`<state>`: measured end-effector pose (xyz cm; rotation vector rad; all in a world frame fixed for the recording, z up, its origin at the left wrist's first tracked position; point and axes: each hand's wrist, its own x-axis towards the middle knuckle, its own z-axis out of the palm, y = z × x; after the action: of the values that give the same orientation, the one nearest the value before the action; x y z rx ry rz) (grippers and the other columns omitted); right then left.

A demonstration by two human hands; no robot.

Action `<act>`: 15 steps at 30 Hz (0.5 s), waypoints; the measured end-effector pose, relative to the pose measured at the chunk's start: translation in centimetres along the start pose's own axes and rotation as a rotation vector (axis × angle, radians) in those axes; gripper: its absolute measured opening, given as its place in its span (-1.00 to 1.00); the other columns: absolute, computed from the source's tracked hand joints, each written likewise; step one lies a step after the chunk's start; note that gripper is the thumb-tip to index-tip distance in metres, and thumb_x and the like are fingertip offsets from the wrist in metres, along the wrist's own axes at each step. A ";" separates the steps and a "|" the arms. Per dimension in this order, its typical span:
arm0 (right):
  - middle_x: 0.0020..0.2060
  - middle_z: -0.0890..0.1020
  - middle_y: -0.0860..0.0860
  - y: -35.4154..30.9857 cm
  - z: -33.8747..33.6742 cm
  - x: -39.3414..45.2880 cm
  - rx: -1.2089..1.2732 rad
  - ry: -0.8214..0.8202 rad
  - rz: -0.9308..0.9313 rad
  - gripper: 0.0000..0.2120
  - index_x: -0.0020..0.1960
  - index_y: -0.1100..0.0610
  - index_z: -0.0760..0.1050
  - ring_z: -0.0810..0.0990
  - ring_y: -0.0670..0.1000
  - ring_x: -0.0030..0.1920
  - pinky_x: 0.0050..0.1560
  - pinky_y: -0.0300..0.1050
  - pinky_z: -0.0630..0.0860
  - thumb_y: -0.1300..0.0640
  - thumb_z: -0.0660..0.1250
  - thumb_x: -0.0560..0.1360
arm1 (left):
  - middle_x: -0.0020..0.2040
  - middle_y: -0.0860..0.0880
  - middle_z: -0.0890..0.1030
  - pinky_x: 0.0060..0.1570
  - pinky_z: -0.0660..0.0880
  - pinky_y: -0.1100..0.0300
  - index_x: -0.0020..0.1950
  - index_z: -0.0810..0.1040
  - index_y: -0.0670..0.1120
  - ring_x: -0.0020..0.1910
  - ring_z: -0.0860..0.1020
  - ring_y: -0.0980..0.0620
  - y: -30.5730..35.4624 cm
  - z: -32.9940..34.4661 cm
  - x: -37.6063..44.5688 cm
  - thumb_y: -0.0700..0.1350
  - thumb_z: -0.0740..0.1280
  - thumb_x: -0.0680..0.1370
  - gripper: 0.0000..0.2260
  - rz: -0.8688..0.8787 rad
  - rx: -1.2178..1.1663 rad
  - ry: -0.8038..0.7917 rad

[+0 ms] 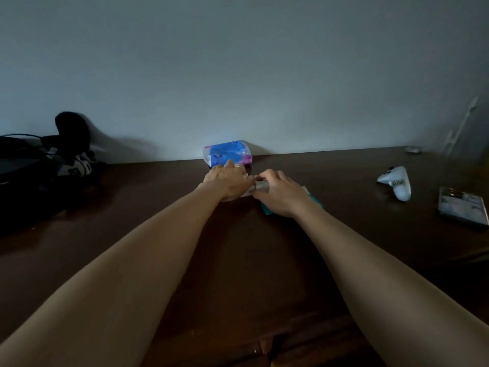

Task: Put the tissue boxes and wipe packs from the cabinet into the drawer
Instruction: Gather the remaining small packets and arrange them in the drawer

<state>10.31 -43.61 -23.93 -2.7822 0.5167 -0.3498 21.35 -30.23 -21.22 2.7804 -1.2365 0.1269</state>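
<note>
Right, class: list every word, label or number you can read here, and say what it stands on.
None can be read.
Blue and pink soft plastic pack: print blurred.
White curved game controller: dark marking, illegible.
Flat rectangular dark-edged case: picture too dim.
White and black sneaker: marking unreadable.
</note>
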 end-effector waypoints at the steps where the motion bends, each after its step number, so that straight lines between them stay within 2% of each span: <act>1: 0.35 0.44 0.08 -0.4 -0.3 -1.2 0.002 -0.001 -0.015 -0.48 0.40 -0.12 0.31 0.45 0.18 0.35 0.17 0.07 0.35 -0.30 0.21 0.51 | 0.39 -0.15 0.45 0.33 0.39 -0.17 0.37 0.47 -0.08 0.33 0.40 -0.23 -0.1 -0.4 -1.7 0.13 0.00 0.64 -0.53 0.006 0.003 0.014; 4: 0.30 0.45 0.01 -1.6 -0.8 -4.3 0.023 0.011 -0.060 -0.49 0.36 -0.21 0.32 0.48 0.15 0.29 0.05 0.02 0.33 -0.32 0.27 0.47 | 0.31 -0.14 0.48 0.35 0.37 -0.14 0.29 0.49 0.01 0.31 0.42 -0.16 -0.9 -0.9 -6.4 0.23 -0.11 0.48 -0.41 0.055 0.042 0.004; 6: 0.27 0.44 -0.06 -3.2 -0.9 -7.1 0.071 -0.009 -0.104 -0.48 0.34 -0.27 0.29 0.51 0.10 0.23 0.04 0.04 0.39 -0.34 0.28 0.43 | 0.32 -0.13 0.46 0.35 0.37 -0.11 0.30 0.51 0.07 0.34 0.41 -0.15 -1.9 -0.7 -10.1 0.25 -0.04 0.50 -0.45 0.021 -0.070 0.051; 8: 0.30 0.43 -0.10 -5.5 -0.8 -9.9 0.126 -0.018 -0.153 -0.37 0.39 -0.29 0.26 0.52 0.04 0.22 0.06 0.04 0.43 -0.38 0.27 0.35 | 0.38 -0.09 0.38 0.33 0.37 -0.09 0.31 0.52 0.10 0.43 0.33 -0.10 -3.1 -0.8 -13.9 0.24 0.06 0.52 -0.52 -0.016 -0.180 0.117; 10: 0.33 0.43 -0.13 -8.2 -0.8 -12.4 0.155 -0.024 -0.198 -0.24 0.46 -0.24 0.27 0.51 -0.01 0.24 0.11 0.04 0.46 -0.38 0.27 0.29 | 0.51 -0.04 0.26 0.31 0.36 -0.11 0.32 0.50 0.10 0.53 0.23 -0.05 -4.0 -1.1 -17.4 0.22 0.10 0.53 -0.56 -0.036 -0.213 0.105; 11: 0.33 0.44 -0.13 -9.4 -0.7 -13.6 0.166 -0.027 -0.223 -0.21 0.48 -0.20 0.30 0.51 -0.02 0.25 0.14 0.05 0.47 -0.37 0.28 0.28 | 0.55 -0.03 0.25 0.27 0.37 -0.11 0.31 0.49 0.10 0.51 0.28 -0.06 -4.5 -1.4 -19.0 0.22 0.11 0.54 -0.58 -0.051 -0.198 0.076; 12: 0.32 0.45 -0.14 -10.3 -0.6 -14.8 0.181 -0.028 -0.247 -0.20 0.48 -0.17 0.32 0.51 -0.03 0.25 0.16 0.05 0.48 -0.36 0.31 0.27 | 0.52 -0.03 0.32 0.18 0.40 -0.08 0.26 0.48 0.11 0.41 0.40 -0.10 -5.0 -1.7 -20.6 0.22 0.12 0.52 -0.61 -0.067 -0.174 0.052; 13: 0.32 0.46 -0.15 -11.0 -0.5 -15.9 0.198 -0.032 -0.267 -0.20 0.47 -0.16 0.34 0.51 -0.05 0.25 0.16 0.04 0.49 -0.35 0.32 0.27 | 0.42 -0.05 0.45 0.05 0.40 -0.03 0.18 0.46 0.12 0.22 0.51 -0.13 -5.5 -2.1 -22.1 0.23 0.11 0.49 -0.65 -0.083 -0.158 0.046; 14: 0.32 0.48 -0.17 -11.6 -0.4 -16.9 0.216 -0.041 -0.284 -0.21 0.47 -0.17 0.35 0.52 -0.06 0.25 0.15 0.02 0.49 -0.34 0.34 0.26 | 0.30 -0.05 0.55 -0.05 0.37 0.00 0.11 0.42 0.13 0.06 0.55 -0.13 -6.0 -2.3 -23.6 0.22 0.11 0.48 -0.70 -0.099 -0.141 0.060; 15: 0.33 0.49 -0.19 -12.0 -0.4 -17.9 0.231 -0.051 -0.296 -0.23 0.46 -0.20 0.35 0.52 -0.09 0.24 0.13 -0.01 0.49 -0.33 0.35 0.27 | 0.23 -0.04 0.58 -0.10 0.34 0.02 0.08 0.39 0.12 -0.02 0.55 -0.13 -6.4 -2.4 -25.0 0.19 0.13 0.49 -0.74 -0.110 -0.120 0.092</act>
<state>-2.25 -26.18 -22.96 -2.6308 0.0446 -0.3743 9.34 -7.25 -22.01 2.6986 -1.0328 0.1640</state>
